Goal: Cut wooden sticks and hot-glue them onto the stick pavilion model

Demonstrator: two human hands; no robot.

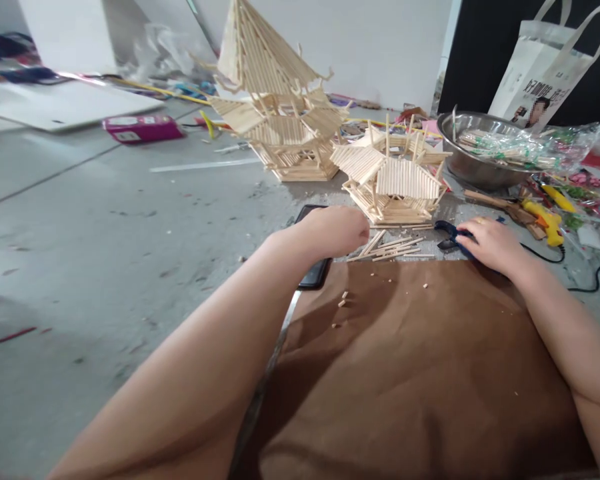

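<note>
My left hand [344, 230] is closed, its fingers curled down at the left end of a loose pile of thin wooden sticks [397, 248]; whatever is in them is hidden. Partly under that wrist lies a black phone [314, 275]. My right hand [493, 243] grips dark blue hand pruners [447, 233], whose jaws point left. Just behind the sticks stands a small pavilion model [405, 183] built of wooden sticks. A taller stick pagoda with a pointed roof [275, 120] rises behind it to the left.
Brown cloth [420, 373] with small stick offcuts spreads before me. At right are a metal bowl [467, 163] with bagged sticks, a yellow glue gun [545, 221] with a black cord, and a white tote bag [535, 73]. A magenta pack [143, 129] lies left on the floor.
</note>
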